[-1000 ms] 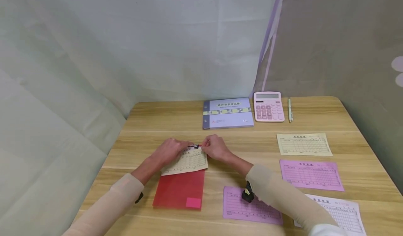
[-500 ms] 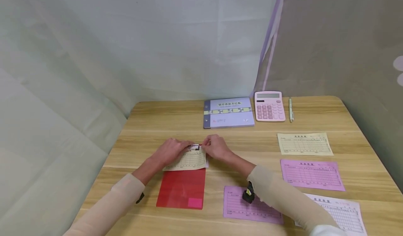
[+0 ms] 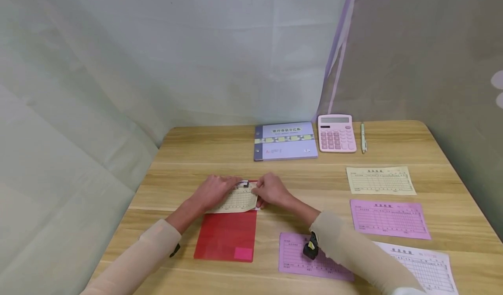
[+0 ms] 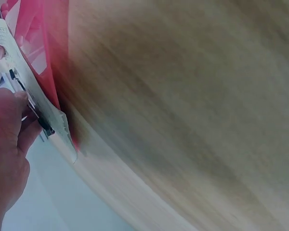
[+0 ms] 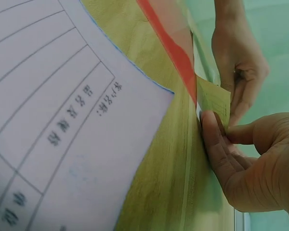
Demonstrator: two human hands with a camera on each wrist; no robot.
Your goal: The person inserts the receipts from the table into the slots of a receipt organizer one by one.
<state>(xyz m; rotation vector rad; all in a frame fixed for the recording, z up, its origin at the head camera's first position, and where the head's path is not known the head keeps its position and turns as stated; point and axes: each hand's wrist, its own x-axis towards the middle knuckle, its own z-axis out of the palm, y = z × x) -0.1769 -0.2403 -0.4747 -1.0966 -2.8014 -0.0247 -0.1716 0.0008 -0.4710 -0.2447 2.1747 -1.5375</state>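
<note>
One wooden table point(image 3: 306, 177) bears all these things. On its left part lies a red folder point(image 3: 225, 236), and a yellow slip point(image 3: 235, 202) covers the far end of this folder. The right hand point(image 3: 273, 190) has its thumb and fingers together on the right edge of this slip, pinching it. The left hand point(image 3: 214, 192) is near it, with thumb and fingers clamped on a metal clip point(image 3: 245, 184) at the slip's far edge.

Yellow printed slip point(image 3: 235, 200) atop red folder point(image 3: 227, 236), metal clip point(image 3: 244, 184) along upper edge
</note>
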